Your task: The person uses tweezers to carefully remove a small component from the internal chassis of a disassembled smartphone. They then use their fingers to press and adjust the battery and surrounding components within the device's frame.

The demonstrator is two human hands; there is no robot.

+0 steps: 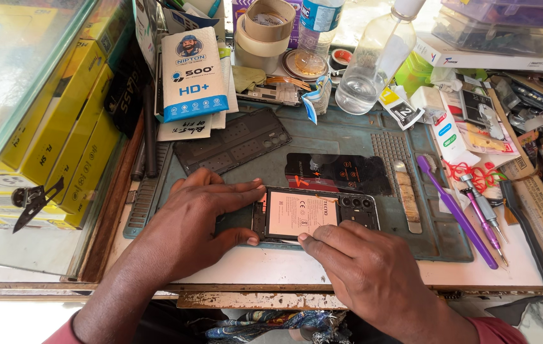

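Opened phone (314, 215), back cover off, pale battery showing, flat on grey-green work mat (360, 137) near front edge of tabletop (284, 267). Left hand (198, 213) laid flat at phone's left end, fingers stretched along its far edge, thumb against its near left corner; grip open, pressing rather than holding. Right hand (364, 267) at phone's near edge, one fingertip touching the frame there; remaining fingers curled under, possibly pinching something, cannot tell from this angle.

Just beyond the phone: black back cover (341, 172) with orange marks. Farther toward back-left of mat: dark panel with cut-outs (233, 143). Purple toothbrush (456, 213) lying along mat's right edge, two small screwdrivers (485, 213) just beside it. Clear plastic bottle (373, 64) and tape rolls (265, 32) at back edge. Yellow boxes (74, 121) stacked at left edge, beside glass case (10, 64).
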